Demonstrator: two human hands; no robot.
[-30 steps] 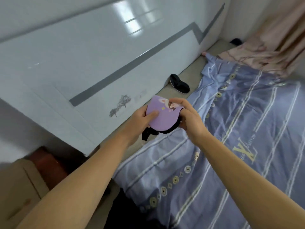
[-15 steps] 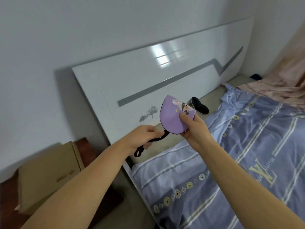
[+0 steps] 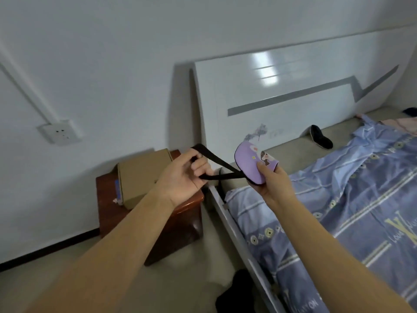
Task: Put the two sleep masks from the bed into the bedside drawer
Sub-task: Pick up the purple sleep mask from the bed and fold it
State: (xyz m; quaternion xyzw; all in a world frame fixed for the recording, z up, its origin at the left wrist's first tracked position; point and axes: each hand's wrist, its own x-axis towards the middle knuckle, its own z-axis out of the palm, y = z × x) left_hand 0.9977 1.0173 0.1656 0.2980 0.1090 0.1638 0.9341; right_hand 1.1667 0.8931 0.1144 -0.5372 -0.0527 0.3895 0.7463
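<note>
While right hand (image 3: 269, 179) pinches purple mask (image 3: 251, 164), left hand (image 3: 185, 175) stretches strap (image 3: 216, 162).

White wall (image 3: 112, 53), glossy headboard (image 3: 293, 114), wood nightstand (image 3: 180, 213)

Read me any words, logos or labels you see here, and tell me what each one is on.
"LOUIS V...", cut off at the edge, beside a large yellow monogram: on the blue striped bedsheet, right side.
"...UITTON", partly cut off: on the same bedsheet near the bottom edge.
Blue label on the cardboard box: too blurred to read.
Purple sleep mask: cartoon picture only, no readable words.
Headboard: tree decal, no words.
</note>
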